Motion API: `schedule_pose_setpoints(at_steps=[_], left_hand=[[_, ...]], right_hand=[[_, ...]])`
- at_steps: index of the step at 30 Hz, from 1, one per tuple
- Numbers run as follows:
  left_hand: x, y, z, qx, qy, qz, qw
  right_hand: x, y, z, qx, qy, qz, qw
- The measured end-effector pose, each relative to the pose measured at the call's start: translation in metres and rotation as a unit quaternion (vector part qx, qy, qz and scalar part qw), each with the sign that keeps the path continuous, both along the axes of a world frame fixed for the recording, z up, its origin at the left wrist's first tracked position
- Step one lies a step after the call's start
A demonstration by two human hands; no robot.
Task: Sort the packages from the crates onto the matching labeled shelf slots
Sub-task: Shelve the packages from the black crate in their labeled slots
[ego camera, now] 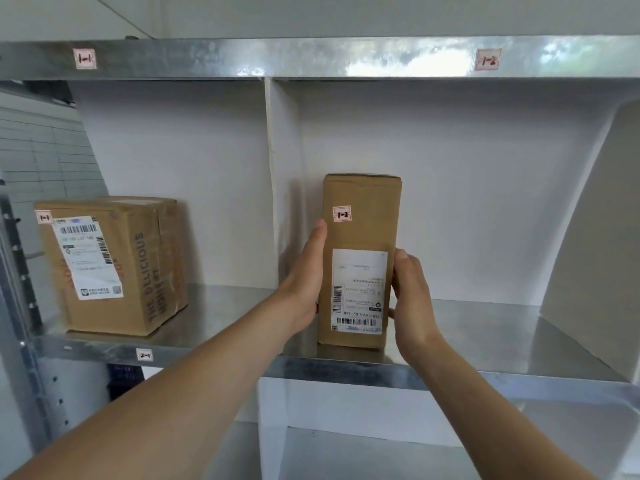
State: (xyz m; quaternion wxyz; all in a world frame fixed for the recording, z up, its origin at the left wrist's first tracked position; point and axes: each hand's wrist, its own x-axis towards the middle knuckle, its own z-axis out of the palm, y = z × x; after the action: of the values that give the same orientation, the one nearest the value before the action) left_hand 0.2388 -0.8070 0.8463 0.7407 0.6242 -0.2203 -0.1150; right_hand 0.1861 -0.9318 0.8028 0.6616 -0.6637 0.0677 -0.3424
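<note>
A tall narrow cardboard package [360, 230] stands upright on the metal shelf [485, 344], in the right slot just past the white divider [277, 188]. It carries a small "1-2" sticker and an upside-down shipping label. My left hand [304, 285] presses flat against its left side and my right hand [412, 303] grips its right side. The slot label "1-2" [486, 59] is on the beam above. A larger cardboard box [114, 265] marked "1-1" sits in the left slot under the "1-1" label [85, 58].
A "2-1" label [144, 355] is stuck on the shelf's front edge, with a lower shelf level beneath. A grey upright post [20, 306] frames the left side. A slanted white panel [595, 237] closes the right slot.
</note>
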Motion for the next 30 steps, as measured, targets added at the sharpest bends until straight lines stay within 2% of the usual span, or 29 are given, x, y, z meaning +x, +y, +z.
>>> schedule_pose_setpoints(at_steps=[11,19,26,30], left_hand=[[-0.031,0.01,0.004,-0.015,-0.042,0.047,0.998],[-0.077,0.051,0.0,0.012,-0.066,-0.028,0.997],[-0.094,0.115,-0.013,0.055,-0.036,-0.071,0.995],[-0.096,0.169,-0.031,0.046,-0.019,-0.05,0.998]], right_hand=[[-0.021,0.008,0.003,0.021,-0.02,-0.013,1.0],[-0.053,0.039,0.0,0.013,-0.074,-0.065,0.995],[-0.071,0.105,0.004,0.004,-0.128,-0.088,0.988],[-0.073,0.165,0.002,0.017,-0.144,-0.081,0.986]])
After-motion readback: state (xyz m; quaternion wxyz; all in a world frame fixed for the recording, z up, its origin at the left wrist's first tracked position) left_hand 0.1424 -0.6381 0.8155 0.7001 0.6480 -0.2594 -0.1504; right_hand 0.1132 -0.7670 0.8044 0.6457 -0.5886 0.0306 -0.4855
